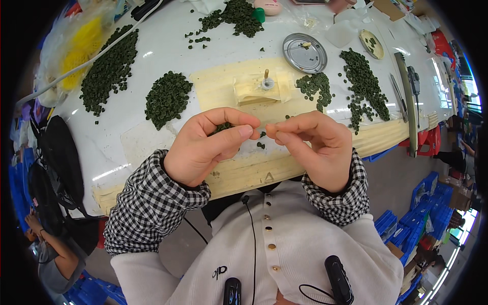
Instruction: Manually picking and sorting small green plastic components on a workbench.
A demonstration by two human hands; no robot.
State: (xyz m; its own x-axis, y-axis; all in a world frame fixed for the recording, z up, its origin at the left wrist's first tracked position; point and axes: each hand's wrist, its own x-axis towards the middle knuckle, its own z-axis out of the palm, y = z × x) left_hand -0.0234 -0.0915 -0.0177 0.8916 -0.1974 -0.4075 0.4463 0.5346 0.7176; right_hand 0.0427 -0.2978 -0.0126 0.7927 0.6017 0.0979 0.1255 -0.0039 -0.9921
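My left hand and my right hand come close together over the near edge of the table, thumb and fingers pinched in each. Whatever sits between the fingertips is too small or hidden to name. Below and between the hands lie a few small dark green pieces, and more show behind my left fingers. Just beyond stands a tape-wrapped block with a small pale cup and an upright brownish pin. A thin spread of flat green pieces lies to its right.
Heaps of dark green pieces lie at left, far left, far middle and right. A round metal lid lies beyond the block. Tweezers rest at the right edge. A white cable crosses the left.
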